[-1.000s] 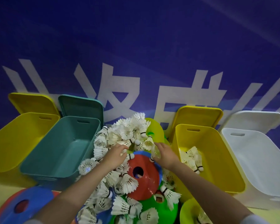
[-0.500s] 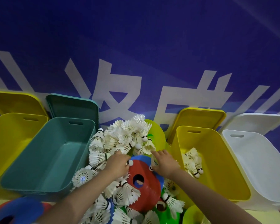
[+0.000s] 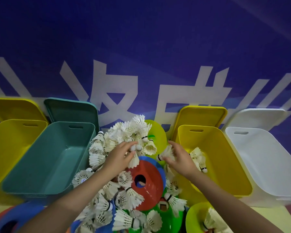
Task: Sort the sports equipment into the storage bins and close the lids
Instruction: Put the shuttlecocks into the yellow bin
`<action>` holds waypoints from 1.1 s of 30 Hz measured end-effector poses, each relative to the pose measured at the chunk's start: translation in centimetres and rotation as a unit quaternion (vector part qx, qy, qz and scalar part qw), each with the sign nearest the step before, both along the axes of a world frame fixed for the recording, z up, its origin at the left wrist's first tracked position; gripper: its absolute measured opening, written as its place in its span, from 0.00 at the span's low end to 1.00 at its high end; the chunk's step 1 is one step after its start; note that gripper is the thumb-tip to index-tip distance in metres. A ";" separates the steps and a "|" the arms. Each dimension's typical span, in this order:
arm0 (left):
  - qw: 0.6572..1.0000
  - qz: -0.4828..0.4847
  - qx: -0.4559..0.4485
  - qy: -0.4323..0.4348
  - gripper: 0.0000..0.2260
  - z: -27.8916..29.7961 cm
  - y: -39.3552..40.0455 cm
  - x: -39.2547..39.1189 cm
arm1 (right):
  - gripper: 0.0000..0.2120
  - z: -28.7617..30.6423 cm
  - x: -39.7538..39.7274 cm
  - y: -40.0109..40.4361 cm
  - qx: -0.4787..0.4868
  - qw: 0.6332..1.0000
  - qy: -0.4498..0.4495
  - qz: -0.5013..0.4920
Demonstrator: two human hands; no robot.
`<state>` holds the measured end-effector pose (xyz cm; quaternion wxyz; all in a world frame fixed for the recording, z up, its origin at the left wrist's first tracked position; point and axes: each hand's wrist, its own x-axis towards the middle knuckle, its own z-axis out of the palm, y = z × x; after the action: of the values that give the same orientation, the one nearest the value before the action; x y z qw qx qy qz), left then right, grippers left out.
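Step in hand: gathering shuttlecocks. Left hand [image 3: 119, 158] pinches shuttlecock [image 3: 133, 161] on pile [image 3: 124, 133]; right hand [image 3: 179, 158] grips another shuttlecock [image 3: 165, 153]. Next: carry both to yellow bin [image 3: 225, 158], release.

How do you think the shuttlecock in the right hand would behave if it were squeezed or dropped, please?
The shuttlecock in the right hand is probably very light, being mostly thin white feathers. Its splayed skirt looks fragile, so squeezing might bend it. With a small rounded base, it would likely tip and lie sideways like those in the pile.
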<state>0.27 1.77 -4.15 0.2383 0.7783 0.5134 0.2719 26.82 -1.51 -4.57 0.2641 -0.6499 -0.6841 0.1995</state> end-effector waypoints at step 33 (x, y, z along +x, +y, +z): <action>0.923 0.101 -0.228 -0.291 0.16 -1.2 -1.3 22.1 | 0.34 -7.1 19.8 0.5 -0.323 0.940 -0.106 -0.032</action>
<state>22.42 0.47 -5.32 0.5200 0.5330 0.5454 0.3847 46.66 -1.01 -11.64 -0.0285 -0.7390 -0.5860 0.3312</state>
